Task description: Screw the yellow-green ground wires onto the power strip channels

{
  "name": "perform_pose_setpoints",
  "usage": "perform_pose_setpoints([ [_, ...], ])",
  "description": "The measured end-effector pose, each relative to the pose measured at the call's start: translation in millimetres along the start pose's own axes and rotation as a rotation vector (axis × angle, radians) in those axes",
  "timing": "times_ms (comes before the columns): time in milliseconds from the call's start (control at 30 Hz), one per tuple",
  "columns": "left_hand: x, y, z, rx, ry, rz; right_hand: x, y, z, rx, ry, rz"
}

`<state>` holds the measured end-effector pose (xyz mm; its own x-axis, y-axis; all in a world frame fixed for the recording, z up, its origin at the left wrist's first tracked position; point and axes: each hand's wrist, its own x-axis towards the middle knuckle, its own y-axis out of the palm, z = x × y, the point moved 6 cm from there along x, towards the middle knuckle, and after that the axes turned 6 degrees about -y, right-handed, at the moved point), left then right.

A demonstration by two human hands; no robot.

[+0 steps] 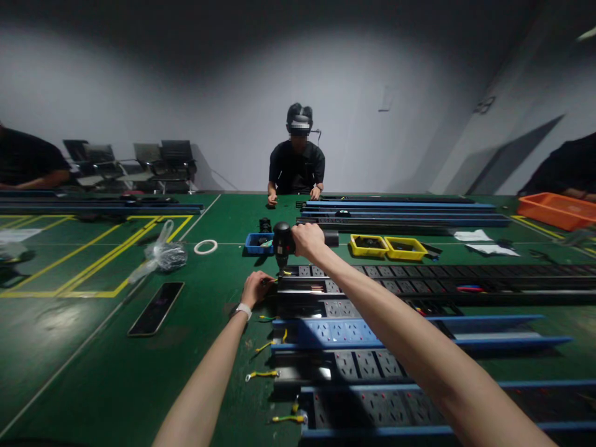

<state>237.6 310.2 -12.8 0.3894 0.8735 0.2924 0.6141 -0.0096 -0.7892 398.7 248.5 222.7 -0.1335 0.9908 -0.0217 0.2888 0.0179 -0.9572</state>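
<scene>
My right hand [309,241] is wrapped round a black power screwdriver [283,241], which points down at the left end of a black socket strip [363,271]. Below it, my left hand [257,288] has its fingers closed at that same strip end, by a bit of green-yellow wire; what exactly they pinch is too small to make out. Nearer to me lie a blue socket strip [342,331], another black strip [367,365] and a second blue one [372,406]. Green-yellow earth wires [263,374] with ring ends stick out of their left ends.
A blue bin [259,243] and yellow bins [404,248] stand beyond the strips. To the left are a phone [156,308], a plastic bag [165,251] and a white ring [205,247]. A co-worker [297,164] sits opposite; an orange crate [559,210] is at right.
</scene>
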Motion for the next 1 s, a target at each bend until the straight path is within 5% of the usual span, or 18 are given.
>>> perform_pose_setpoints([
  [1000, 1.4, 3.8, 2.7, 0.006, 0.032, -0.026, 5.2, -6.6, 12.2, -0.032, -0.042, -0.052],
])
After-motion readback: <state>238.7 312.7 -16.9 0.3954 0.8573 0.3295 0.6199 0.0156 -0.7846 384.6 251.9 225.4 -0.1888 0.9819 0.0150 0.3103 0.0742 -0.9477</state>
